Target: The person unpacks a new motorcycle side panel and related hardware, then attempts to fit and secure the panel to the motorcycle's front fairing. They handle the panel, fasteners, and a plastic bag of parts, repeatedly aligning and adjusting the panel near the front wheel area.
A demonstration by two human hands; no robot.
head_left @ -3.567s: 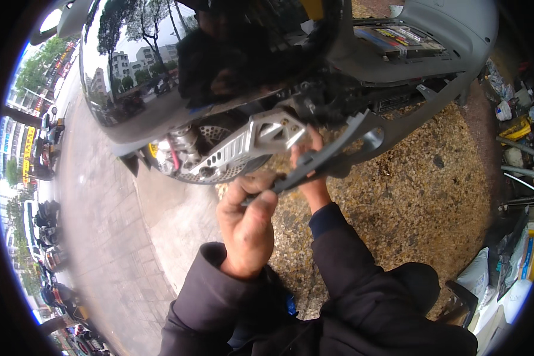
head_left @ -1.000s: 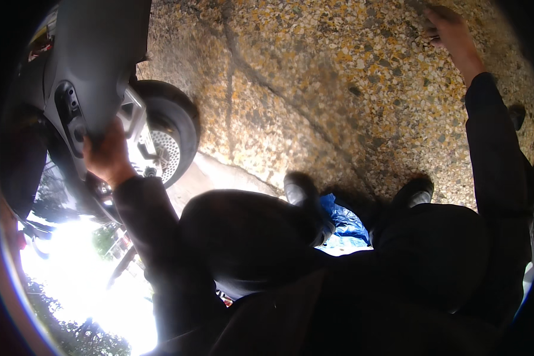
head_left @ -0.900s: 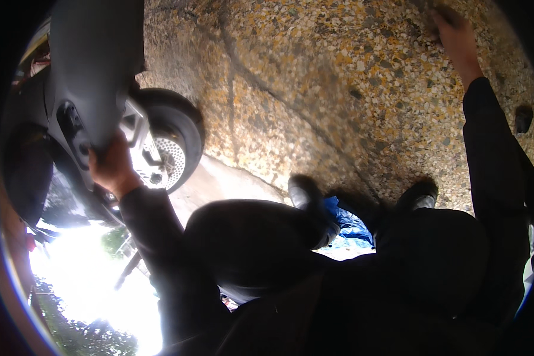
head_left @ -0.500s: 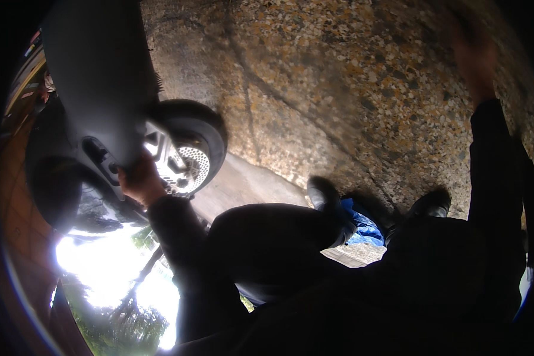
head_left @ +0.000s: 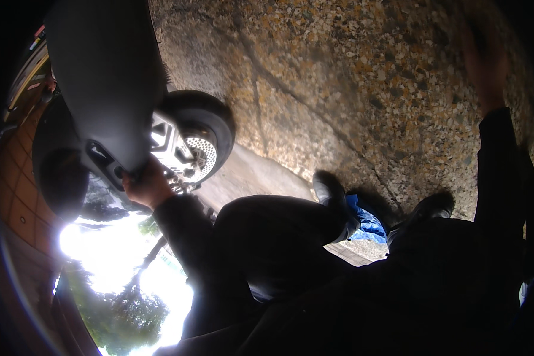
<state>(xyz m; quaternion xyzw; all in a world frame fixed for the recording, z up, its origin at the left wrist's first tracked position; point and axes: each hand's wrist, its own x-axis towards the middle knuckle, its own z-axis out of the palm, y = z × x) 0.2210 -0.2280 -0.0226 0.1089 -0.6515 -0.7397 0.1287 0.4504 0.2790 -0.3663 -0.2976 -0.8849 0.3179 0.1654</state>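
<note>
At the left stands a scooter (head_left: 107, 77) with a long dark seat and a slotted grab rail (head_left: 102, 155) at its near end. My left hand (head_left: 150, 185) is closed around the end of that rail, its fingertips partly hidden. Just beyond the hand is a black wheel (head_left: 222, 118) with a bright perforated brake disc (head_left: 203, 155). Far to the upper right, my right hand (head_left: 486, 71) reaches out over the pebbled ground. It is dim and smeared, so its fingers and anything in them cannot be made out.
Pebbled, cracked ground (head_left: 338, 77) spreads between my arms. My dark shoes (head_left: 329, 187) stand on it, with crumpled blue plastic (head_left: 368, 224) between them. Brown tiles (head_left: 24, 196) line the far left. Strong glare (head_left: 101, 246) fills the lower left, near a tree (head_left: 133, 302).
The scooter and my left hand sit slightly farther right in the picture, the hand still on the rail. My right hand appears slightly lower and farther right. The whole view has shifted a little.
</note>
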